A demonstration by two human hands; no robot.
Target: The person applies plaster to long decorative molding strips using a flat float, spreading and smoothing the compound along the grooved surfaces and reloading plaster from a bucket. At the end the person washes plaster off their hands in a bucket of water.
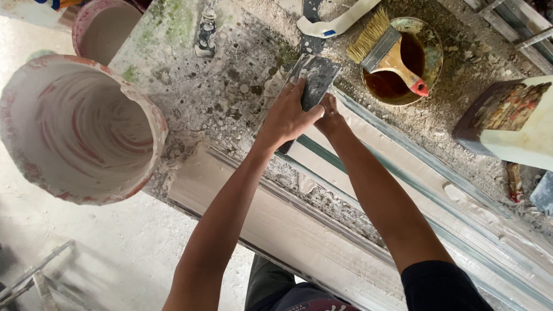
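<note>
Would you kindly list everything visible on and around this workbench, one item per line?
Scraper blade: one, dark grey metal, bench centre, held in both hands.
Moulding strip: one, pale with grey-green edges, runs diagonally across the bench.
Paintbrush: one, straw bristles, wooden handle with red tip, rests on the bowl.
Bowl: one, holds dark brown liquid, upper right.
Large bucket: one, white-smeared with reddish streaks, left.
Smaller bucket: one, pinkish, top left.
Block: one, cream with a dark stained face, right edge.
Workbench: one, grey, spattered.
Left hand: on the blade.
Right hand: beside it, under the blade.
</note>
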